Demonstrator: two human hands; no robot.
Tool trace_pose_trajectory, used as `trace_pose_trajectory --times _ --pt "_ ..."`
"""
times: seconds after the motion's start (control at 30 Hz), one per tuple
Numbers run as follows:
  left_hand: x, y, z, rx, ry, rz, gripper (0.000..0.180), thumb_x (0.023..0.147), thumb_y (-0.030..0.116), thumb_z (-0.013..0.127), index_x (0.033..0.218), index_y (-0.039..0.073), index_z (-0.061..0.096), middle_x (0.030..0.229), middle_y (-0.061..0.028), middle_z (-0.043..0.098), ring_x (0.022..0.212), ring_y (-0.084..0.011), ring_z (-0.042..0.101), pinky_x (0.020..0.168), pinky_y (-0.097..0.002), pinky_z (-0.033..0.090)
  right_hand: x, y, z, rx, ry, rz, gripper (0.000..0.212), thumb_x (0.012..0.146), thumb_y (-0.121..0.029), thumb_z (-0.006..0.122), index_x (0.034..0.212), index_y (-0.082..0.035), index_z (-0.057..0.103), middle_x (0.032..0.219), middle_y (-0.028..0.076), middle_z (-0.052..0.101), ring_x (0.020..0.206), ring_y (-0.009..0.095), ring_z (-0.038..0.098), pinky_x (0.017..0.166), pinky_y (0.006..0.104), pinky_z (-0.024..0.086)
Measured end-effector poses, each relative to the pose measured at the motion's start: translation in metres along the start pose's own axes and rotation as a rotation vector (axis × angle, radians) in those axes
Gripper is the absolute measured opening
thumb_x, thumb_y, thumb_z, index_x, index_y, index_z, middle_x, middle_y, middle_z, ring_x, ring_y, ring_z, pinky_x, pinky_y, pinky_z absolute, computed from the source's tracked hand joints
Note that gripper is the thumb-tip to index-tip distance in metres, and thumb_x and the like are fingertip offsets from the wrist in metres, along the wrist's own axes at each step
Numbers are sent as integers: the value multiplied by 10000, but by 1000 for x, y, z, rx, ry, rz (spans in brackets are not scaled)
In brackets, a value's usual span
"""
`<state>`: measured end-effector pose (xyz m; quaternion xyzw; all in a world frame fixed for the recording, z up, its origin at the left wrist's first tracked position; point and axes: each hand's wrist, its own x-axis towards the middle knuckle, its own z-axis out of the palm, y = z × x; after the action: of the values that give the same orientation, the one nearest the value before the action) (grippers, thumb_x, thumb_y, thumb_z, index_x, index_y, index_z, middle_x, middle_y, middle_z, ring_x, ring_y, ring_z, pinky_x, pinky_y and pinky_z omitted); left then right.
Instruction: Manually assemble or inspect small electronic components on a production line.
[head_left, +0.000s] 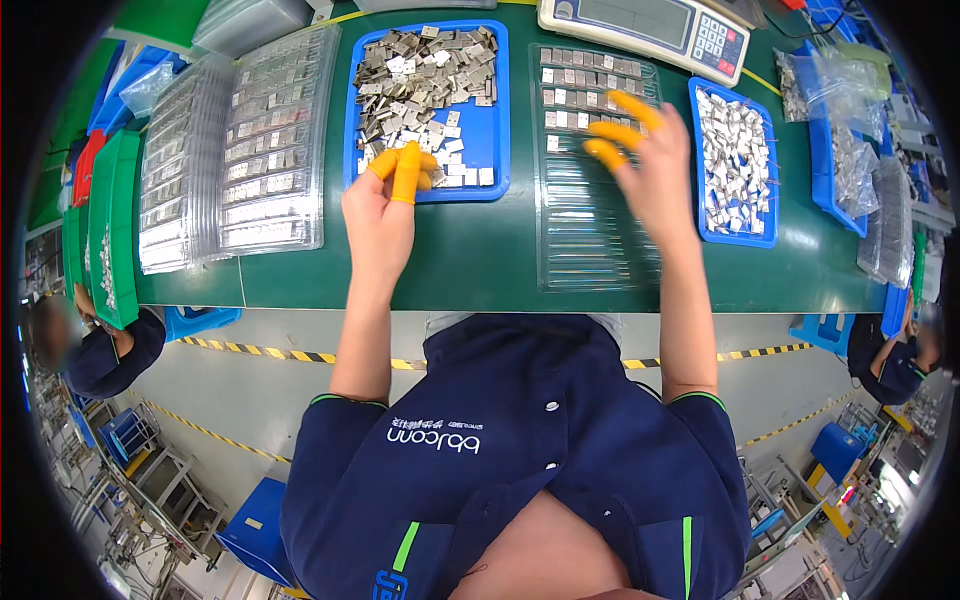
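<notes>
My left hand (383, 210), with yellow finger covers, is over the near left part of a blue tray (484, 140). Its thumb and fingers are drawn together; what they grip, if anything, is hidden. Small flat metal pieces (425, 85), grey and white-faced, are heaped in that tray. My right hand (655, 170), also in yellow finger covers, hovers over the right side of a clear slotted plastic tray (590, 235), fingers spread and nothing visible in them. Metal pieces fill several far rows of this tray, and a single piece (553, 143) sits at the left of a nearer row.
Stacked clear trays (272, 170) with pieces stand at the left. Right of my right hand, a blue tray (742, 238) holds small white parts (735, 160). A scale (650, 35) stands at the back. Green bins (113, 230) are far left; people sit at both sides.
</notes>
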<state>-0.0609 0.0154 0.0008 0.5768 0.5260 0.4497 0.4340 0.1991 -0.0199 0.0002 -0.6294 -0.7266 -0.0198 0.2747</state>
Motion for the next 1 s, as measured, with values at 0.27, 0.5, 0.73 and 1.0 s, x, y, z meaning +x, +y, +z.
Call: trace_pose_trajectory --times 0.27,0.5,0.73,1.0 --pt "39 -2 -8 728 -200 354 218 693 143 702 889 50 677 813 -110 618 760 -260 552 680 -358 449 -68 108 -57 -218 58 822 346 740 -193 696 1008 12 621 942 184 606 788 275 555 710 346 446" --pt "39 3 13 857 -247 260 207 685 152 702 850 33 673 800 -138 613 798 -279 559 709 -381 455 -80 127 -46 -110 155 865 319 726 -129 685 1018 -12 630 765 132 624 605 212 572 568 325 442" --pt "43 3 19 1091 -349 416 155 705 110 673 813 2 643 851 -151 598 830 -288 554 749 -384 452 -80 115 -57 -216 117 1044 287 769 -189 667 1020 -52 654 749 127 647 638 179 619 572 297 456" --pt "44 14 14 848 -536 303 211 708 78 666 900 2 621 865 -171 579 862 -319 563 762 -387 458 -97 131 -46 -144 403 785 219 835 -59 576 1012 62 619 837 136 641 689 140 623 609 238 485"
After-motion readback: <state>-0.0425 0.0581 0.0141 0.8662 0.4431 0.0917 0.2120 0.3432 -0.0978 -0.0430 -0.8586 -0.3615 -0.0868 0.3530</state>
